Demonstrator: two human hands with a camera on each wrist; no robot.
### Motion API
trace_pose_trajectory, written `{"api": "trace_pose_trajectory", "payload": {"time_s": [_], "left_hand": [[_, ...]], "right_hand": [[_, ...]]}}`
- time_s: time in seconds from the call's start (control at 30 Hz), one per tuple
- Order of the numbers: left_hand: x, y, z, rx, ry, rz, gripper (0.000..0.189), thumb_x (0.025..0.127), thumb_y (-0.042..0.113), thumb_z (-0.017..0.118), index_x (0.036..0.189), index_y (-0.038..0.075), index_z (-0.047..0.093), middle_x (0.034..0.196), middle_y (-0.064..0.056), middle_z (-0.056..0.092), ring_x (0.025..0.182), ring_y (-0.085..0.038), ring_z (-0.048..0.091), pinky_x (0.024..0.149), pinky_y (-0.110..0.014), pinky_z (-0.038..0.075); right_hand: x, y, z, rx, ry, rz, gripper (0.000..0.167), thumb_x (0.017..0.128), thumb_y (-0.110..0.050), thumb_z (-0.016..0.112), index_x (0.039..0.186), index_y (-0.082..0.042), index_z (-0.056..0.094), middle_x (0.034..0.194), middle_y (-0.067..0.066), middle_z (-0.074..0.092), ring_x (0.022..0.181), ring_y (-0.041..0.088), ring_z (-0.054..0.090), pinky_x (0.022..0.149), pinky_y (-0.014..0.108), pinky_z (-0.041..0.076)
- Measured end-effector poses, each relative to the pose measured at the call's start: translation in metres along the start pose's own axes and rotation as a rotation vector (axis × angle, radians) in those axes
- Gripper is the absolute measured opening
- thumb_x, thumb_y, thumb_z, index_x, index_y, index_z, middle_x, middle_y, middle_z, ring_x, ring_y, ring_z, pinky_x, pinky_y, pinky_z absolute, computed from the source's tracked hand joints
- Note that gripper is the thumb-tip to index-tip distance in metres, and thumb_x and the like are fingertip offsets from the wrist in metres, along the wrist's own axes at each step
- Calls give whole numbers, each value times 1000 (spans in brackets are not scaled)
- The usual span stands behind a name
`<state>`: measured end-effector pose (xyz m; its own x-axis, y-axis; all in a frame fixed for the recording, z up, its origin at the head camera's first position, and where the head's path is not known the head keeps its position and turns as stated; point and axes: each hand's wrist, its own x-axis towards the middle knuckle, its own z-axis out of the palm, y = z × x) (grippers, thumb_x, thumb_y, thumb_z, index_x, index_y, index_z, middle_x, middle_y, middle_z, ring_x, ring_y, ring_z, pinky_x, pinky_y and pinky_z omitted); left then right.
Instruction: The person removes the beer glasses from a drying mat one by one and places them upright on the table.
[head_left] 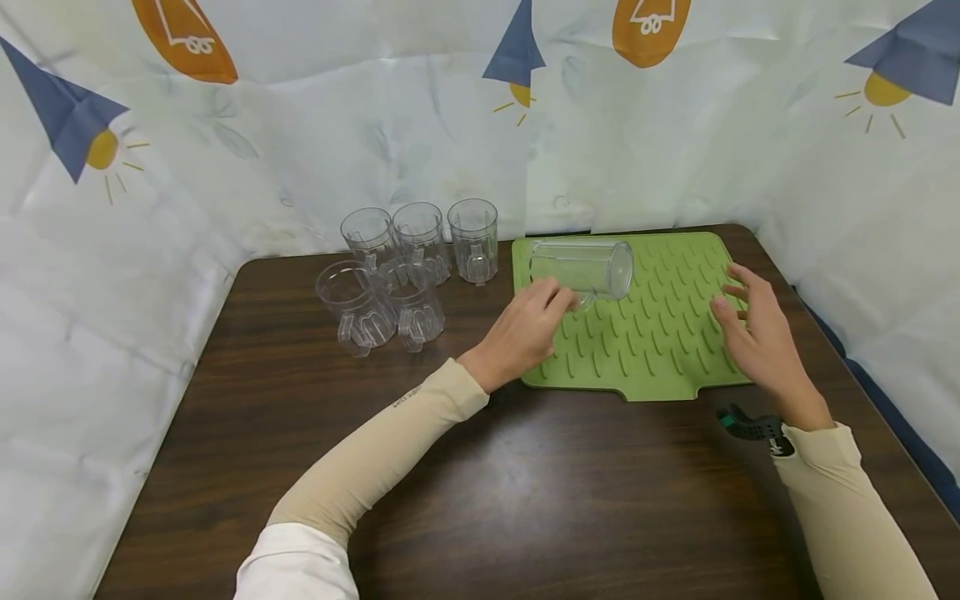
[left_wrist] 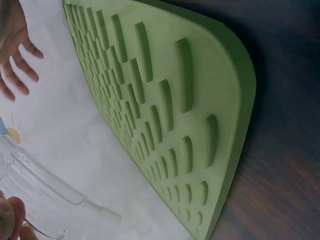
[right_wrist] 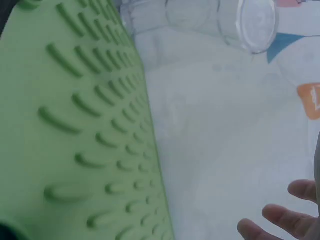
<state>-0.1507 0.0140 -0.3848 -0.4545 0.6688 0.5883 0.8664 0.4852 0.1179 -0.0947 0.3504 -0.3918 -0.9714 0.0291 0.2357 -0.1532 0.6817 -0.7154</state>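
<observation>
My left hand (head_left: 528, 329) grips the handle of a clear mug (head_left: 581, 268), which lies on its side in the air over the left part of a green ridged mat (head_left: 637, 350). The mug's base faces right. In the left wrist view only the fingertips (left_wrist: 11, 216) on the mug's handle show, low at the left. My right hand (head_left: 761, 333) hovers over the mat's right edge, fingers spread and holding nothing. The right wrist view shows the mug (right_wrist: 205, 20) at the top and some right-hand fingers (right_wrist: 287, 220) at the lower right.
Several clear mugs stand upright at the back left of the dark wooden table (head_left: 525, 483), among them a back-row mug (head_left: 474, 242) and a front mug (head_left: 360, 308). A white patterned curtain (head_left: 375, 125) hangs close behind the table.
</observation>
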Motion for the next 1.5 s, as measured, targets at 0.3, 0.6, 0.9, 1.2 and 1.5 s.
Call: {"api": "trace_pose_trajectory", "payload": {"time_s": [0.3,0.6,0.9,1.2,1.5], "left_hand": [[-3,7,-3,59,-50,63,31,93,-17,47,111,5,60,95,-6,58,81,-19,51,69,-29,43],[-7,13,-3,215,-8,106,14,107,3,46,103,8,58,86,-4,50,73,-19,43,62,-28,35],[-12,19,-1,280,-22,99,16,107,2,43,104,8,57,87,-3,51,73,-18,43,63,-28,37],[-17,26,4,327,-50,97,15,108,6,45,103,10,58,87,-3,53,72,-18,45,63,-28,39],[-15,33,7,382,-67,82,15,107,6,45,101,11,58,88,-2,55,73,-18,48,62,-28,39]], "right_hand": [[5,-14,12,63,3,-15,57,112,-34,41,164,-20,23,165,18,32,141,51,44,111,34,46],[12,-26,29,136,0,-69,54,112,-28,42,162,-16,28,161,20,37,137,28,52,91,4,41],[18,-35,46,258,-11,-128,50,112,-22,41,160,-11,31,157,23,37,124,-11,50,89,4,49],[18,-41,58,370,-36,-151,46,112,-15,38,157,-7,33,150,6,42,123,-2,57,87,9,54],[17,-45,66,391,-78,-99,48,112,-19,41,157,-7,33,154,17,39,124,-4,53,86,8,54]]}}
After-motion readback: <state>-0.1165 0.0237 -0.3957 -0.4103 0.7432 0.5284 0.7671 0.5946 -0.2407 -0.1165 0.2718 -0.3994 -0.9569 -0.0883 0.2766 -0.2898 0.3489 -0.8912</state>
